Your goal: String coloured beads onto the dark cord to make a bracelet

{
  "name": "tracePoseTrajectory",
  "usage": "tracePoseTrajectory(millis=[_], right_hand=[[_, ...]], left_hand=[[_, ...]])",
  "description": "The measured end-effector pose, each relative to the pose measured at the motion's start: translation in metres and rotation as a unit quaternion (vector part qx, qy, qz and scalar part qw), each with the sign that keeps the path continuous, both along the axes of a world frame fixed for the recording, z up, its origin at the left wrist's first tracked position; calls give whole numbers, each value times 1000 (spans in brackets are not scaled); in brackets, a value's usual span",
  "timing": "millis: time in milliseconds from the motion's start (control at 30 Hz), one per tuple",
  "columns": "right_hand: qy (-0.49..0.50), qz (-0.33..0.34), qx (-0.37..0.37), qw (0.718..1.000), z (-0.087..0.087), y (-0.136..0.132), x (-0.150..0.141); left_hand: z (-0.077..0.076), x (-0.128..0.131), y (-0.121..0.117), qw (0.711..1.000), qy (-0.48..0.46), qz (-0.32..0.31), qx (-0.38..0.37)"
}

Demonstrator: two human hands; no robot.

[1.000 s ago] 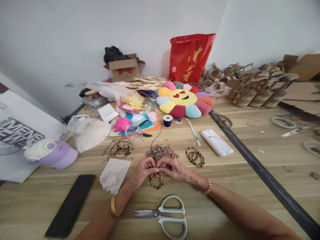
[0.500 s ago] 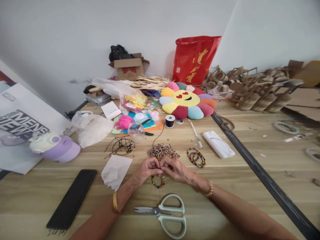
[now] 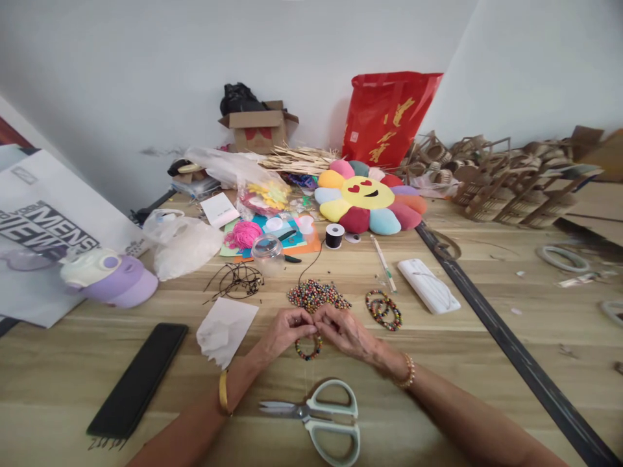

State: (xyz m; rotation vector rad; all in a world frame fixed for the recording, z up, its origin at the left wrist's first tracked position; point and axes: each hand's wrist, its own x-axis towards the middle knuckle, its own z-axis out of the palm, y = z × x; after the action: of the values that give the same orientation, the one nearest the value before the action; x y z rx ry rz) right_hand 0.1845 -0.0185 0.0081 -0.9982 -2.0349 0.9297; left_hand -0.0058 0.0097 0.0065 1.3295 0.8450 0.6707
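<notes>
My left hand [image 3: 282,332] and my right hand [image 3: 346,331] meet at the middle of the wooden table [image 3: 438,363], fingers pinched together on a small loop of coloured beads [image 3: 308,351] that hangs just below them. Both hands are closed on the loop's top. A pile of loose coloured beads [image 3: 317,295] lies right behind my fingers. A black cord runs from the pile to a black thread spool [image 3: 333,235]. Finished bead bracelets [image 3: 384,308] lie to the right of the pile. Pale-handled scissors [image 3: 321,417] lie in front of my wrists.
A black phone [image 3: 139,378] and a white paper scrap [image 3: 224,329] lie at left, a purple cap [image 3: 111,280] and plastic bags behind them. A flower cushion [image 3: 367,204], red bag [image 3: 389,117], white box [image 3: 428,285] and woven baskets [image 3: 506,181] stand farther back. A dark strip [image 3: 506,344] crosses the table at right.
My hands stay pinched on the bead loop, shifted slightly right. The view has swung a little, so the table things sit a bit farther right in the picture.
</notes>
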Motion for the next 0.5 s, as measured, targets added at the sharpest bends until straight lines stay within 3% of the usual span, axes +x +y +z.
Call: tracePoseTrajectory(millis=[233,500], right_hand=[[46,-22,-23,998,3,3,0],[61,-23,-33,997,5,4,0]], left_hand=[[15,4,-7,1000,-1,22,-5],[11,6,-5,1000,-2,25,3]])
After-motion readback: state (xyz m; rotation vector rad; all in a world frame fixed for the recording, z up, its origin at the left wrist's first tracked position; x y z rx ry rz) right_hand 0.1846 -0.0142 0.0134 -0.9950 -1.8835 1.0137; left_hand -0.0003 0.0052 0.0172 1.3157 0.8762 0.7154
